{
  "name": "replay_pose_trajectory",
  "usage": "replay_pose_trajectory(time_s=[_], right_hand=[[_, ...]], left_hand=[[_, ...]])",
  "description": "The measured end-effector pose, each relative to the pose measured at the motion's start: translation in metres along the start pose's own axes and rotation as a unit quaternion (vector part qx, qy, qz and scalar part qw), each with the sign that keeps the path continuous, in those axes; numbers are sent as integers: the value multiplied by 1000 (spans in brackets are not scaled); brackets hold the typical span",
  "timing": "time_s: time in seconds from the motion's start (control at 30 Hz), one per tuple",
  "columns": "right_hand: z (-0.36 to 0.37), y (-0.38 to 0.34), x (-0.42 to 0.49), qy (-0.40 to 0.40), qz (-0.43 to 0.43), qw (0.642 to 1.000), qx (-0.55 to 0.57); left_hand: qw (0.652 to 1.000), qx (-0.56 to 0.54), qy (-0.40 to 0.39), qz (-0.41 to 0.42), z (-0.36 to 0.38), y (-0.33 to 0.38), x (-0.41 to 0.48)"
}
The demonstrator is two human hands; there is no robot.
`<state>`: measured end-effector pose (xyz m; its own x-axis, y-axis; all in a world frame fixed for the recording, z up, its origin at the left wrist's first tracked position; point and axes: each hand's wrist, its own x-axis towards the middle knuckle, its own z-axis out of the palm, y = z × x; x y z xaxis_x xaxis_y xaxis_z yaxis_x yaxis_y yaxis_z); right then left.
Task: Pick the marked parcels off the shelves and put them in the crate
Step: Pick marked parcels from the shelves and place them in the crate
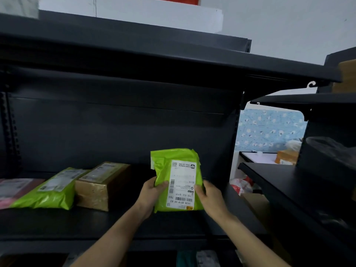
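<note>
Both hands hold the green parcel (176, 178) upright above the shelf (115, 224): left hand (152, 193) grips its left edge, right hand (209, 197) its right edge.

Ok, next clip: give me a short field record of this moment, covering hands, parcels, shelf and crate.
held item: green parcel, label facing the camera, printed upside down
left hand: grips the parcel's left edge
right hand: grips its right edge
on shelf: second green bag, brown box, pink packet, lying left of the hands
crate: not in view
</note>
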<state>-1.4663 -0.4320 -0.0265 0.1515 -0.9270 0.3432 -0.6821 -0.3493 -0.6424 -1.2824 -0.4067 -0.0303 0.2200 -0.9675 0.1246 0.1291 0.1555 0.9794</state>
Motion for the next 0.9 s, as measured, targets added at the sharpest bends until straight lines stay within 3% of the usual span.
replay_pose_trajectory(time_s=[0.37, 0.53, 0.6, 0.7, 0.9], right_hand=[[11, 31, -12, 16, 44, 999, 22], [12, 49, -18, 19, 59, 998, 20], [11, 54, -20, 17, 56, 998, 9], [12, 59, -27, 15, 46, 999, -15], [9, 61, -47, 27, -24, 996, -80]], left_hand=[[996, 61, 53, -48, -13, -11, 15], [977, 190, 63, -77, -19, -19, 28], [945, 311, 73, -73, -21, -21, 30], [903, 421, 86, 24, -19, -21, 22], [852, 472, -5, 227, 0, -36, -28]])
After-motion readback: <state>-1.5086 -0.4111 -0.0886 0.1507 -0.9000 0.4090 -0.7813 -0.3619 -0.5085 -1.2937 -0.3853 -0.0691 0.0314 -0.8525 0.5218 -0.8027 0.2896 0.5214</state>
